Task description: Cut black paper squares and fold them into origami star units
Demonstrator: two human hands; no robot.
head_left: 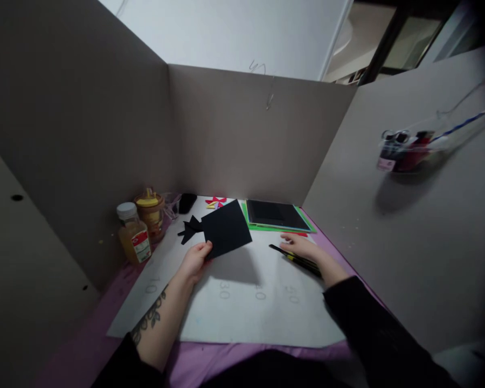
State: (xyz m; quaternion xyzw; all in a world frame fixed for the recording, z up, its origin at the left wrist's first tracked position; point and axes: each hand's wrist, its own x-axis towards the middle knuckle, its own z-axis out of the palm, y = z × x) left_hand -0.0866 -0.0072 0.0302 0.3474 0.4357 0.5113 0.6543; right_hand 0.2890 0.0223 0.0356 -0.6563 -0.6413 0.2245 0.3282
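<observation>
1. Nearest me, a white sheet (234, 307) printed with faint numbers lies over the purple table cover (92, 345). It seems to serve as my work surface.
2. My left hand (194, 262) pinches the near corner of a black paper cutout (226, 229), thumb on top and fingers underneath. I hold it lifted and tilted above the sheet, judging by the shadow beneath it, probably so that I can look it over. Jagged points stick out of its left edge.
3. My right hand (303, 248) lies flat and relaxed on the sheet, gripping nothing, with its fingers stretched out over some dark pencils (297, 260). I can't tell how many there are, because my wrist covers their far ends.
4. Left of the cutout, a glue bottle (134, 234) with a white cap stands against the cardboard wall (76, 134), beside a yellow-lidded jar (151, 213). Both are clear of my hands.
5. Further back is a stack of paper sheets (277, 215), black on top with green edges showing, and a small red-and-yellow folded piece (215, 202).
6. A small dark object (187, 202) near the back is too dim to identify.
7. On the right wall, a clear holder of pens (408, 148) is blurred.
</observation>
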